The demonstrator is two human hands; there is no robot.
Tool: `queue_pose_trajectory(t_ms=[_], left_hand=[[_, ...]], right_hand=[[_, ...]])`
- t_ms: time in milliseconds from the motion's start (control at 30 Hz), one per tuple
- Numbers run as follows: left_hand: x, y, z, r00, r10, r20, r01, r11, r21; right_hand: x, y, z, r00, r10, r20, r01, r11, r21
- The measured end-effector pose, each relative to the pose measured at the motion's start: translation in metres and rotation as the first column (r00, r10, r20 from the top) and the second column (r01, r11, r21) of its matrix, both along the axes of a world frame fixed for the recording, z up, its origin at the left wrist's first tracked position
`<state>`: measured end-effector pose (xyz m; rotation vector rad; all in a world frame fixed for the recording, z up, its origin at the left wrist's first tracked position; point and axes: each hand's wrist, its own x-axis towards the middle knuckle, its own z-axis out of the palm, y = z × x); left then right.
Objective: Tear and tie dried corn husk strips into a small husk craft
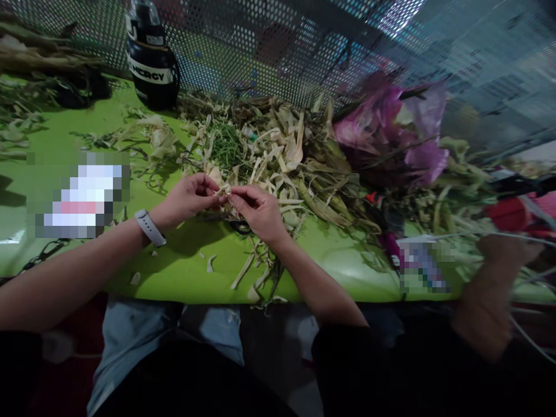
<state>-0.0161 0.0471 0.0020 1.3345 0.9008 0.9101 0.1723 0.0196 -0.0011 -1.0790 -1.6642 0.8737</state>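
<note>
My left hand [193, 196], with a pale watch strap on its wrist, pinches one side of a small whitish piece of plant [226, 190]. From the other side, the fingertips of my right hand [258, 211] close on the same piece. Both hands are just over the front of a heap of pale and dry leaf strips [269, 156] on the green table [182, 272]. Behind them in the heap lies a bunch of thin green stems [226, 143]. A dark ring-shaped object [240, 226] is partly hidden below my right hand.
A black bottle [152, 75] stands at the back left, before a perforated metal panel [226, 46]. A blurred-out bright device [82, 200] lies at left. Dry husks [330, 179] and a pink plastic bag [391, 133] are at right. Another person's hand [506, 252] is at far right.
</note>
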Motion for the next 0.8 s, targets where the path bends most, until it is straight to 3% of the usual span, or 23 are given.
queue_pose_trajectory(t_ms=[300,600,800], left_hand=[[0.0022,-0.0015,-0.0016,0.999,0.014,-0.037,-0.007,0.983,0.184],[0.0010,-0.0036,-0.0058,0.975,0.104,-0.198,-0.006,0.898,0.441],[0.0011,-0.0049,-0.0006,0.970,0.144,-0.196,-0.048,0.904,0.424]], right_hand=[[-0.0017,0.0060,0.0013,0.973,0.026,-0.231,-0.094,0.952,-0.291],[-0.0030,0.0063,0.0005,0.968,0.000,-0.251,-0.070,0.960,-0.270],[0.0016,0.0057,0.0011,0.978,0.033,-0.207,-0.074,0.978,-0.194]])
